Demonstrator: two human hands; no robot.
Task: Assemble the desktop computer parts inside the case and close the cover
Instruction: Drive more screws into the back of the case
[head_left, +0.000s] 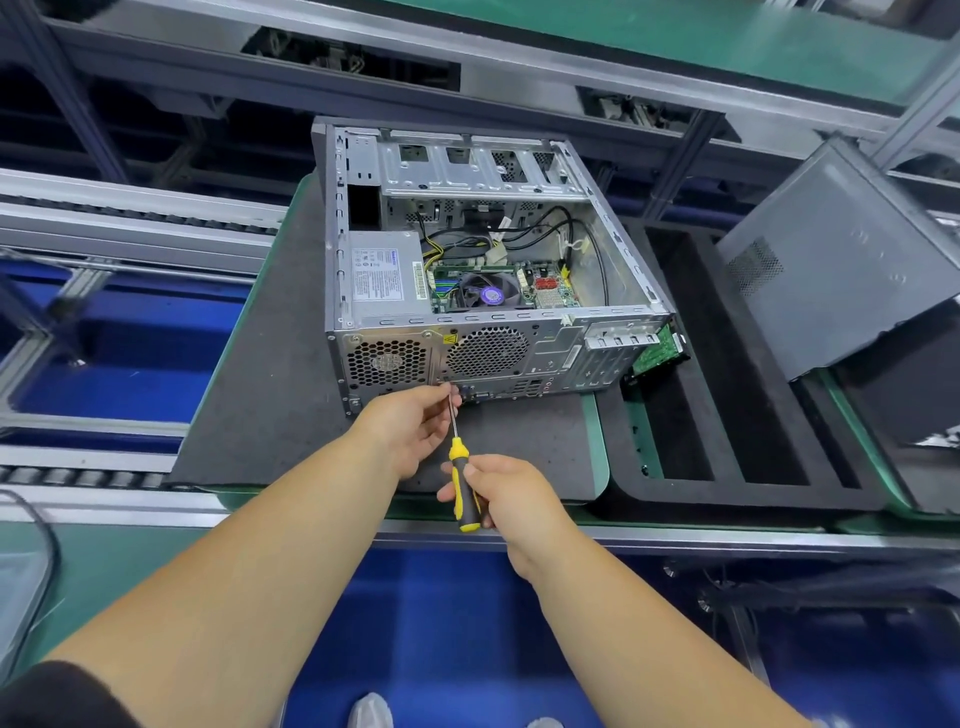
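Note:
An open silver computer case (363, 332) lies on a dark foam mat (270, 395), its rear panel facing me. Inside sit the power supply (382, 275), the motherboard with a fan (491, 292) and loose cables. My right hand (511, 493) grips the yellow-and-black handle of a screwdriver (462, 486). Its shaft points up to the lower rear panel. My left hand (415, 428) pinches the shaft near the tip, against the case's back. The grey side cover (836, 260) leans at the right.
A black foam tray (727, 467) with long slots lies right of the mat. A green circuit board (657, 353) stands in it beside the case. Metal conveyor rails run on the left and along the front edge. Shelving frames stand behind.

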